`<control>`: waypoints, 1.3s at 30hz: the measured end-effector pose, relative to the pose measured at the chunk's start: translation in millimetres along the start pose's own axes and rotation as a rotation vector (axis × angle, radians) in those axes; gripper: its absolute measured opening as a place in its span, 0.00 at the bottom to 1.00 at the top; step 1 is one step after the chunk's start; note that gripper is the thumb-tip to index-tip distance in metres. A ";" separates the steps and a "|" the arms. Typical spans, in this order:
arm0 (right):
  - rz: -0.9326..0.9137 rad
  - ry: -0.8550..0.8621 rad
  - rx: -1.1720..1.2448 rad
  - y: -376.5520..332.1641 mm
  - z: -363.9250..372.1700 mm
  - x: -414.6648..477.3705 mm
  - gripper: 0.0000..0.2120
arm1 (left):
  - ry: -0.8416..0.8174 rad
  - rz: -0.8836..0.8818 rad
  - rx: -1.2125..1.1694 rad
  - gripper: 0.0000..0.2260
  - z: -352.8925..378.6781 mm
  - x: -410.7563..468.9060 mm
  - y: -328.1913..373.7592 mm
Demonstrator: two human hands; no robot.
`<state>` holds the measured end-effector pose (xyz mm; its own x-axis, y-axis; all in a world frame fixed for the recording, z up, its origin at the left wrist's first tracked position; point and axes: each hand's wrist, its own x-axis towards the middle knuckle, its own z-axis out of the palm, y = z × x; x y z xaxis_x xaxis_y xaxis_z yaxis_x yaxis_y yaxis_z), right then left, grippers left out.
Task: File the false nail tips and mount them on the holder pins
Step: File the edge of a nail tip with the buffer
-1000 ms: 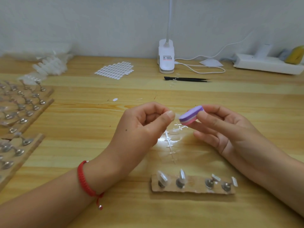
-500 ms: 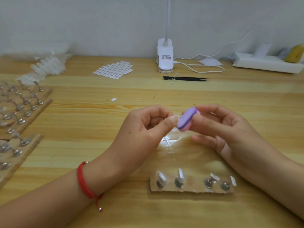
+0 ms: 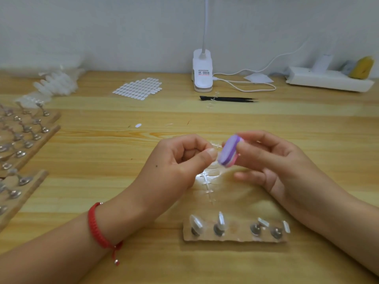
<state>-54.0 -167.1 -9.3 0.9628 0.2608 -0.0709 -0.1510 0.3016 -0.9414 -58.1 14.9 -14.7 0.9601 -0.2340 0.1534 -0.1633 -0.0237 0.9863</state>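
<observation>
Left hand [image 3: 180,160] pinches what looks like a clear false nail tip [image 3: 215,144], mid-worktop; right hand [image 3: 270,160] grips the purple-and-pink foam file block [image 3: 229,151] against it. Short, light strokes advised.

My table [image 3: 82,152] is pale wood with a smooth, faintly glossy grain. The file [image 3: 228,151] looks like matt purple and pink foam. The tip [image 3: 215,144] is clear glossy plastic. The holder [image 3: 233,236] is rough-edged cardboard with shiny metal pins [image 3: 255,229]. My bracelet [image 3: 96,226] is woven red cord.
</observation>
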 end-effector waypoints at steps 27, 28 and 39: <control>0.058 -0.104 -0.062 -1.3 -2.7 1.9 0.14 | -0.010 0.035 0.029 0.07 0.3 -0.7 2.0; 0.048 -0.093 -0.060 -0.9 -2.5 2.1 0.14 | -0.038 0.033 0.040 0.07 1.6 -1.4 2.7; 0.060 -0.099 -0.043 -1.0 -4.9 3.1 0.12 | -0.068 0.058 0.092 0.06 3.4 -2.5 0.7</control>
<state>-49.7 -171.1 -10.2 0.9251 0.3670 -0.0971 -0.1965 0.2439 -0.9497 -61.4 12.2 -14.6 0.9313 -0.3028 0.2023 -0.2412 -0.0968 0.9656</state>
